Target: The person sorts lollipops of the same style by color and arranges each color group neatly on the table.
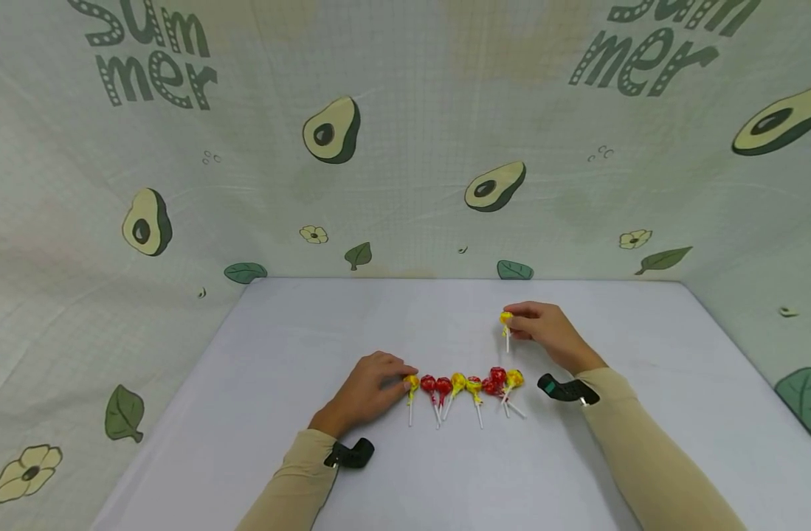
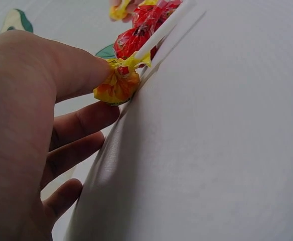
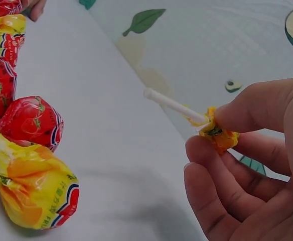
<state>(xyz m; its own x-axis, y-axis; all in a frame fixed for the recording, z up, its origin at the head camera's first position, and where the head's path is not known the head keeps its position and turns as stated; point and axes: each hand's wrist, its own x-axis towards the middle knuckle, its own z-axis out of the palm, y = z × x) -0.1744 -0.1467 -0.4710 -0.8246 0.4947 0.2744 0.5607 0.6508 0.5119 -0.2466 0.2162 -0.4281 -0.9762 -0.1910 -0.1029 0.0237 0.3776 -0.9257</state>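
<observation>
My right hand (image 1: pixel 550 333) pinches a yellow-wrapped lollipop (image 3: pixel 221 140) between thumb and fingers, above the table and beyond the row of other lollipops. Its white stick points away from the palm in the right wrist view. At the row's left end, my left hand (image 1: pixel 370 389) pinches another yellow lollipop (image 2: pixel 115 89) by its wrapped head, close to the tabletop. Beside it lie two red lollipops (image 1: pixel 443 386), then two yellow ones (image 1: pixel 457 383). Further right, red lollipops (image 3: pixel 33 123) bunch against a yellow one (image 3: pixel 38 188), their sticks crossing.
The white table (image 1: pixel 299 317) carries the row near its middle. A cloth (image 1: pixel 405 206) printed with avocados and leaves hangs behind and at the sides. Each wrist wears a black strap (image 1: pixel 567 389) over a beige sleeve (image 1: pixel 651 450).
</observation>
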